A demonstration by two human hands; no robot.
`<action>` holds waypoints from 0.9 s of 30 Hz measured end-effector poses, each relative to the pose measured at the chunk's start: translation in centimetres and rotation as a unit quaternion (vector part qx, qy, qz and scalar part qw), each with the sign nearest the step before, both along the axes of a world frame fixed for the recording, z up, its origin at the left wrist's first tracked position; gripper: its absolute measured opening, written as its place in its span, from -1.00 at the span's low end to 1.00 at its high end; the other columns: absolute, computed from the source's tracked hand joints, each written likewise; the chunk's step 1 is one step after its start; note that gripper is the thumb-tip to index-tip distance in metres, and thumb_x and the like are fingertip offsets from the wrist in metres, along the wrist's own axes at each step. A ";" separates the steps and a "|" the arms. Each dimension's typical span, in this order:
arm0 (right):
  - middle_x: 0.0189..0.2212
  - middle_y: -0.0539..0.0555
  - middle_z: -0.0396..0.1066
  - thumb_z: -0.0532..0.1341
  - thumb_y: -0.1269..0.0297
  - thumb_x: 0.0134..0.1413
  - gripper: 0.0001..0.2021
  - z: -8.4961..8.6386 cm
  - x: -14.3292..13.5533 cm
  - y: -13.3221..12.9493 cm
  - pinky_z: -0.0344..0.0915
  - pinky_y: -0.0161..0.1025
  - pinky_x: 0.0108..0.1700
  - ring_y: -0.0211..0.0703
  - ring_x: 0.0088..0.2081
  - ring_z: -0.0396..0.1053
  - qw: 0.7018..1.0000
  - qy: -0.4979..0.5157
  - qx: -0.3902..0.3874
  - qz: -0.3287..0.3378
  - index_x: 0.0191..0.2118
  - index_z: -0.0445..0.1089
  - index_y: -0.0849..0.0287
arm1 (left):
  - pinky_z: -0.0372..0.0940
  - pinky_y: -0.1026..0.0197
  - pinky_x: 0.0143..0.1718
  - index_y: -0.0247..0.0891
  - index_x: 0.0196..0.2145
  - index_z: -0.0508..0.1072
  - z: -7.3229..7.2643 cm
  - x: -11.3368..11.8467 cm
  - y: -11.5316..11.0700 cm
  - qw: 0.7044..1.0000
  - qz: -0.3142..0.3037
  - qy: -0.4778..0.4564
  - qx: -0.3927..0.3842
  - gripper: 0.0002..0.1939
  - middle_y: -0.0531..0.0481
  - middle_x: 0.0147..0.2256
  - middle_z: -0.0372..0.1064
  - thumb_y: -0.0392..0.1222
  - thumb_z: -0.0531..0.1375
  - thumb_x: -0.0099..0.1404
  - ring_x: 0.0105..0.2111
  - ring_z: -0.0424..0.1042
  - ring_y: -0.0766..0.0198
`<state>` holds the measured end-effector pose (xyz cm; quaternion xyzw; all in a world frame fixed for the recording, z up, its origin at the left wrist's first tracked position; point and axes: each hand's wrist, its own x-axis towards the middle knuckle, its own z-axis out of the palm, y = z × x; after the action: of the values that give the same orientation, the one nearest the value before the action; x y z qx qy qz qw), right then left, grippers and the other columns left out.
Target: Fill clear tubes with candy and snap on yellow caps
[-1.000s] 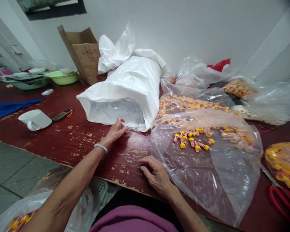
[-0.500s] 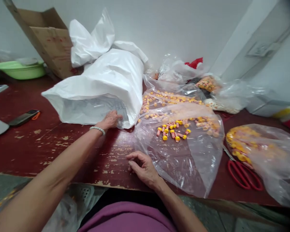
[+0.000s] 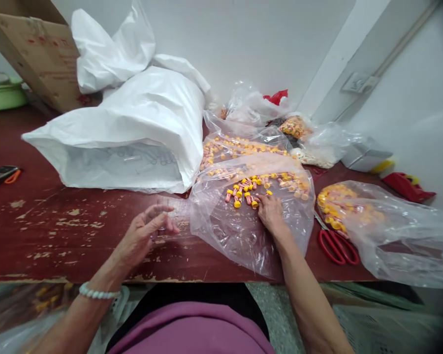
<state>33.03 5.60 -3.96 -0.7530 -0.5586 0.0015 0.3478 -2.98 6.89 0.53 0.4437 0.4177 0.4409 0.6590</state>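
Observation:
My right hand reaches into the mouth of a clear plastic bag. Its curled fingers close at a small yellow-capped bottle with a pink-and-red body; the fingertips are partly hidden. Several similar yellow-capped bottles lie loose just left of it. My left hand, a beaded bracelet on its wrist, hovers over the table in front of a white sack. Its thumb and fingers are pinched and somewhat blurred; what they hold is too small to name. Clear plastic pieces show inside the sack's open mouth.
Red-handled scissors lie between the middle bag and another clear bag of yellow-capped pieces. A phone rests at the left. Behind stand a cardboard box, a green basin and several filled bags.
My left hand has left the white sack's mouth and come back toward me. My right hand has moved from the table's front to the bottles. The view has shifted right.

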 end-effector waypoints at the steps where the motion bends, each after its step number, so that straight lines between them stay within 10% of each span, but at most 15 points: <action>1: -0.29 0.29 0.40 0.11 0.43 0.04 -0.80 -0.1 -0.1 -0.1 0.18 0.08 -0.02 0.10 -0.14 0.30 1.000 0.001 0.000 0.000 -0.28 0.48 0.27 | 0.37 0.08 -0.34 -0.24 -0.24 0.46 -0.3 0.3 -0.8 1.000 -0.008 -0.004 -0.013 -0.62 0.02 -0.56 0.36 -0.06 0.35 -0.02 -0.44 0.46 0.10; 5: -0.25 0.23 0.41 0.08 0.26 0.15 -0.74 1.7 -3.1 -1.8 0.26 -0.03 -0.09 -0.02 -0.21 0.34 0.999 0.035 0.025 0.017 -0.16 0.43 0.27 | 0.35 0.17 -0.26 -0.28 -0.24 0.47 -1.1 1.6 -2.9 0.997 -0.056 0.053 0.017 -0.67 -0.06 -0.33 0.46 -0.08 0.33 0.05 -0.32 0.45 0.18; 10: -0.22 0.07 0.45 0.15 0.17 0.17 -0.77 6.2 -10.7 -5.6 0.31 -0.22 -0.17 -0.19 -0.23 0.39 0.946 0.202 0.052 0.247 -0.11 0.38 0.13 | 0.28 0.24 -0.20 -0.27 -0.13 0.49 -1.1 3.4 -4.1 0.962 -0.125 0.186 0.154 -0.67 -0.05 -0.26 0.46 -0.12 0.26 0.15 -0.27 0.40 0.24; 16: -0.18 0.08 0.44 0.11 0.34 0.19 -0.81 7.2 -14.2 -7.5 0.29 -0.23 -0.10 -0.19 -0.16 0.38 0.931 0.108 0.064 0.342 -0.09 0.37 0.13 | 0.26 0.22 -0.13 -0.23 -0.03 0.44 -0.3 4.0 -4.7 0.946 -0.172 0.184 0.201 -0.66 -0.04 -0.17 0.47 -0.14 0.17 0.25 -0.19 0.41 0.20; 21: -0.09 0.06 0.42 0.10 0.28 0.22 -0.71 7.6 -13.4 -7.0 0.24 -0.16 0.02 -0.18 -0.07 0.34 0.924 0.126 0.042 0.360 0.04 0.29 0.06 | 0.25 0.21 -0.10 -0.31 -0.06 0.43 -0.1 4.1 -4.9 0.955 -0.187 0.137 0.187 -0.67 -0.08 -0.15 0.46 -0.13 0.17 0.24 -0.14 0.39 0.17; 27: -0.11 0.07 0.40 0.05 0.20 0.25 -0.72 6.7 -15.2 -4.7 0.27 -0.13 -0.02 -0.17 -0.08 0.33 0.939 0.218 0.148 0.220 0.03 0.29 0.03 | 0.24 0.27 -0.21 -0.33 -0.20 0.47 0.0 5.7 -6.1 0.945 -0.235 0.149 0.169 -0.80 -0.03 -0.26 0.46 -0.21 0.17 0.22 -0.26 0.38 0.23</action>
<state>17.85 0.90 2.75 -0.5326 -0.6151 0.1594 0.5590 2.69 0.83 0.48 0.6949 0.3144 0.2660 0.5896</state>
